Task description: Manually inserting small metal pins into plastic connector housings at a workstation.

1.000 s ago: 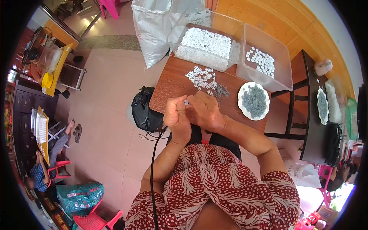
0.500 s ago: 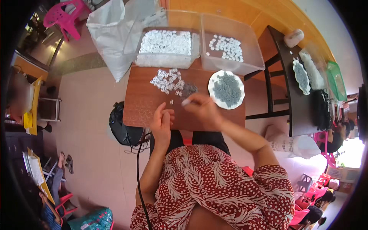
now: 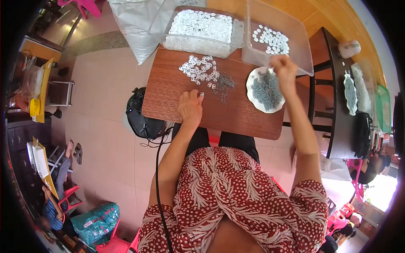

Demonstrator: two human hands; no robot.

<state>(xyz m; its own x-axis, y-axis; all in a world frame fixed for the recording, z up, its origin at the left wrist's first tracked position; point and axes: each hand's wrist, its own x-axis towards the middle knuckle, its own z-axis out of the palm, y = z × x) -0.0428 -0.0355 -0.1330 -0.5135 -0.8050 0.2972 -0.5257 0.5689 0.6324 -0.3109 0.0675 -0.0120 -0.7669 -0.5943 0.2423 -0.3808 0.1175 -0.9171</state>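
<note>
My left hand (image 3: 190, 110) rests on the brown tabletop with bent fingers. Its fingertips close on a small white plastic piece with dark holes (image 3: 202, 94). Beyond it lies a loose heap of similar white pieces (image 3: 199, 68), beside a small pile of thin grey nails (image 3: 225, 81). My right hand (image 3: 284, 69) is raised at the near wall of the right-hand clear bin (image 3: 276, 64). Its fingers are pinched, with a bit of white at the tips. Below its wrist stands a white scalloped plate (image 3: 252, 98) heaped with grey nails (image 3: 266, 90).
A second clear bin (image 3: 198, 49), full of white pieces, stands at the back left beside a white sack (image 3: 137, 29). A black backpack (image 3: 141, 120) sits left of the table. A dark side table (image 3: 337, 126) on the right holds another plate of nails (image 3: 350, 93).
My right hand has moved from the table's middle up and right to the bin. My left hand has come down to the lone white piece. The whole view has shifted.
</note>
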